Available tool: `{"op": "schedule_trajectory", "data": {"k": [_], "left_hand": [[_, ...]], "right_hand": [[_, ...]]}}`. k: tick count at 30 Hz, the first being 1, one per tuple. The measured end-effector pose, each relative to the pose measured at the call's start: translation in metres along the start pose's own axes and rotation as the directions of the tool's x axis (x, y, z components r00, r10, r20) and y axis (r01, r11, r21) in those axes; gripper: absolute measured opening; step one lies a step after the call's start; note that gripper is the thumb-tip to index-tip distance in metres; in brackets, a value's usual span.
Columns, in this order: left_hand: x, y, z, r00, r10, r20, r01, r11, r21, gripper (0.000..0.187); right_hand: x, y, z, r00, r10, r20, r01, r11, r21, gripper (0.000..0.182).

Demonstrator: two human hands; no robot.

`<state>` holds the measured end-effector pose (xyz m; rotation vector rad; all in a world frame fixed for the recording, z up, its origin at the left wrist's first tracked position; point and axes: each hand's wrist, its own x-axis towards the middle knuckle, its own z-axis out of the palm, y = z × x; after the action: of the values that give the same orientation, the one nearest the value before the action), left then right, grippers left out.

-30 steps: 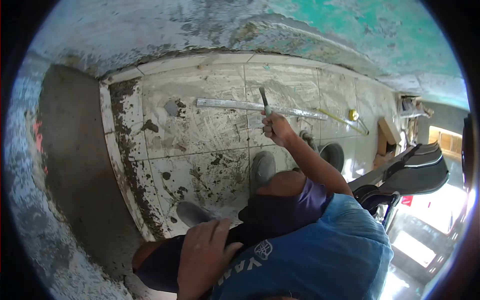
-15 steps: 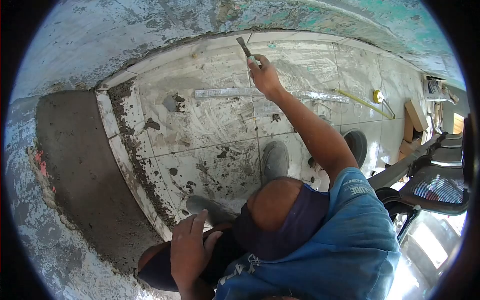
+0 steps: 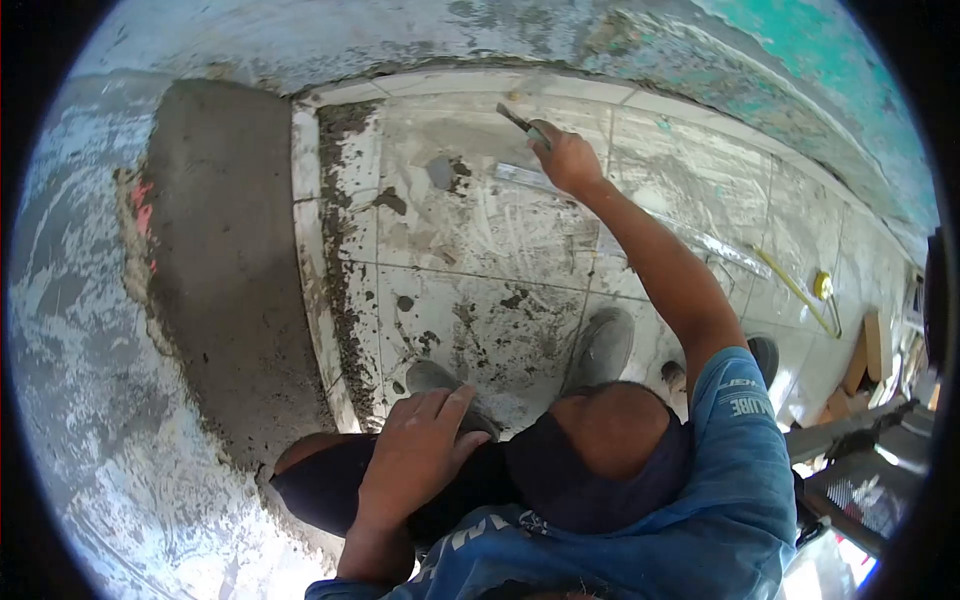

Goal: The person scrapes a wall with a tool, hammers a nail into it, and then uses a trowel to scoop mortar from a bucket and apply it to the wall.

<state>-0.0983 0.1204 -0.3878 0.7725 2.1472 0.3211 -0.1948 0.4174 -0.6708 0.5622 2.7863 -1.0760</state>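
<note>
A flat-ended tool point(image 3: 513, 117) is at upper centre, the right hand's point(image 3: 568, 160) fingers curled round its handle. Below, a metal straightedge point(image 3: 522, 176) lies on the tiled floor point(image 3: 540, 235). The left hand point(image 3: 418, 445), lower centre, fingers loosely spread and empty, is over a leg point(image 3: 318, 495).

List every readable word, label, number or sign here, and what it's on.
"LUBE": right sleeve of the blue shirt; smaller print above it is too blurred.
White chest letters: partly out of sight, unreadable as a word.
Yellow tape measure: any markings are too small to read.
</note>
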Motion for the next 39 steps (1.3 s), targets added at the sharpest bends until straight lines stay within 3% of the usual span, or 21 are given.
{"op": "schedule_trajectory", "data": {"k": [2, 4, 6, 7, 9, 10, 12, 17, 20, 22, 24, 26, 28, 30, 32, 34, 35, 36, 37, 38, 39], "left_hand": [[-0.001, 0.0, -0.003, 1.0, -0.03, 0.009, 0.03, 1.0, -0.002, 0.051], [-0.005, -0.001, -0.003, 0.998, -0.063, 0.022, 0.063, 0.998, -0.008, 0.051], [-0.009, -0.003, 0.0, 0.999, -0.036, 0.008, 0.036, 0.999, 0.006, 0.051], [-0.011, -0.004, 0.0, 0.998, -0.059, -0.011, 0.059, 0.998, -0.002, 0.051], [-0.015, -0.005, 0.001, 1.0, -0.013, -0.026, 0.013, 1.0, -0.008, 0.051], [-0.017, -0.005, 0.0, 0.999, -0.032, -0.041, 0.032, 0.999, -0.017, 0.051], [-0.019, -0.003, -0.002, 1.0, -0.019, -0.006, 0.018, 0.999, -0.026, 0.051], [-0.04, -0.007, -0.016, 0.993, -0.046, -0.108, 0.036, 0.995, -0.096, 0.052], [-0.063, -0.015, -0.032, 0.967, -0.145, -0.207, 0.112, 0.98, -0.165, 0.052], [-0.083, -0.023, -0.041, 0.939, -0.222, -0.261, 0.177, 0.967, -0.185, 0.051], [-0.11, -0.035, -0.049, 0.823, -0.414, -0.39, 0.366, 0.91, -0.194, 0.046], [-0.14, -0.053, -0.053, 0.639, -0.442, -0.63, 0.453, 0.878, -0.157, 0.039], [-0.175, -0.078, -0.059, 0.45, -0.256, -0.855, 0.63, 0.77, 0.101, 0.032], [-0.21, -0.101, -0.073, 0.257, 0.044, -0.965, 0.725, 0.652, 0.223, 0.026], [-0.269, -0.119, -0.092, 0.209, 0.289, -0.934, 0.85, 0.419, 0.32, 0.028], [-0.3, -0.121, -0.109, 0.239, 0.443, -0.864, 0.957, 0.042, 0.287, 0.029], [-0.306, -0.117, -0.108, 0.065, 0.304, -0.95, 0.986, -0.166, 0.014, 0.034], [-0.308, -0.111, -0.111, -0.151, 0.204, -0.967, 0.89, -0.398, -0.223, 0.039], [-0.4, -0.139, -0.122, 0.351, 0.413, -0.841, 0.931, -0.248, 0.267, 0.05], [-0.446, -0.165, -0.112, 0.343, 0.402, -0.849, 0.933, -0.249, 0.259, 0.05], [-0.482, -0.189, -0.103, 0.307, 0.293, -0.906, 0.939, -0.248, 0.238, 0.04]], "right_hand": [[0.016, -0.002, 0.008, 0.999, -0.029, 0.014, 0.031, 0.982, -0.186, 0.035], [0.022, -0.001, 0.017, 0.995, -0.086, 0.043, 0.092, 0.977, -0.193, 0.038], [0.025, -0.005, 0.021, 0.88, -0.263, 0.396, 0.425, 0.81, -0.405, 0.043], [0.024, -0.017, 0.022, 0.867, -0.289, 0.406, 0.452, 0.799, -0.397, 0.043], [0.021, -0.037, 0.02, 0.863, -0.308, 0.401, 0.409, 0.892, -0.194, 0.044], [0.029, -0.036, 0.029, 0.851, -0.328, 0.411, 0.431, 0.883, -0.188, 0.044], [0.047, -0.036, 0.044, 0.92, -0.329, 0.215, 0.379, 0.889, -0.258, 0.044], [0.057, -0.024, 0.062, 0.892, -0.42, 0.168, 0.452, 0.816, -0.36, 0.039], [0.038, -0.03, 0.034, 0.803, -0.528, 0.276, 0.587, 0.782, -0.211, 0.036], [0.044, -0.011, 0.02, 0.87, -0.451, 0.202, 0.483, 0.862, -0.154, 0.034], [0.052, 0.022, 0.006, 0.819, -0.573, 0.033, 0.572, 0.81, -0.128, 0.034], [0.046, 0.035, -0.017, 0.872, -0.489, -0.012, 0.469, 0.845, -0.257, 0.034], [0.04, 0.05, -0.031, 0.885, -0.466, -0.017, 0.44, 0.846, -0.301, 0.035], [0.037, 0.055, -0.037, 0.895, -0.446, -0.026, 0.409, 0.842, -0.35, 0.036], [0.038, 0.055, -0.034, 0.892, -0.45, -0.038, 0.391, 0.812, -0.434, 0.036], [0.041, 0.045, -0.024, 0.884, -0.465, -0.052, 0.377, 0.774, -0.508, 0.034], [0.043, 0.033, -0.017, 0.883, -0.465, -0.064, 0.359, 0.758, -0.545, 0.033], [0.047, 0.019, -0.009, 0.881, -0.467, -0.078, 0.342, 0.74, -0.579, 0.032], [0.056, 0.006, 0.004, 0.812, -0.581, -0.052, 0.473, 0.709, -0.523, 0.029], [0.064, -0.023, 0.019, 0.744, -0.668, -0.025, 0.55, 0.633, -0.545, 0.029], [0.07, -0.057, 0.033, 0.697, -0.717, 0.009, 0.606, 0.582, -0.543, 0.032]]}}
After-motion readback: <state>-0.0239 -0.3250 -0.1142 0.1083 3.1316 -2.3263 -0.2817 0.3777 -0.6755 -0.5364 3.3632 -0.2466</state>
